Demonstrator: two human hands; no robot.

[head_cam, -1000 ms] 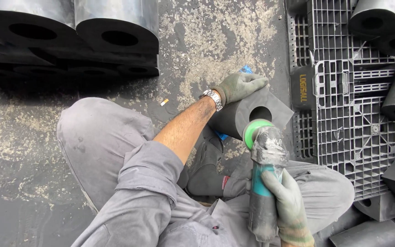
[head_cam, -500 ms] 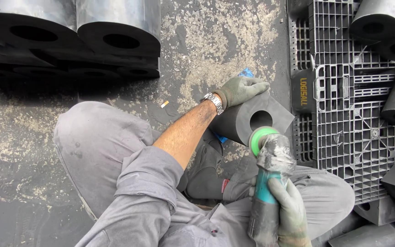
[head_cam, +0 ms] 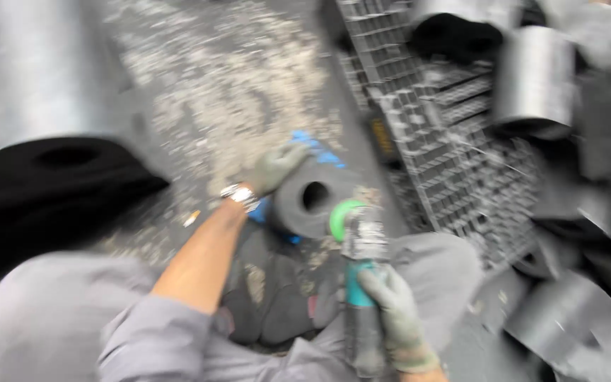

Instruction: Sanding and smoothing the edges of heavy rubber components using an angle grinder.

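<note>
The view is blurred by head motion. My left hand (head_cam: 275,168), in a grey-green glove with a metal watch at the wrist, rests on top of a dark grey block with a round hole (head_cam: 312,198), holding it on the floor between my knees. My right hand (head_cam: 390,311), gloved too, grips the teal body of an angle grinder (head_cam: 358,247). The grinder's green disc (head_cam: 342,216) sits against the block's lower right edge. A blue object (head_cam: 316,150) shows behind the block.
A grey plastic pallet (head_cam: 426,120) lies to the right with several dark cylinders (head_cam: 535,85) on and around it. Large black hollow blocks (head_cam: 58,184) stand at the left. The concrete floor (head_cam: 228,92) is dusty. My grey trouser legs fill the bottom.
The camera has swung and tilted, so the picture is now smeared. Both hands keep their hold; the grinder disc stays at the block's edge.
</note>
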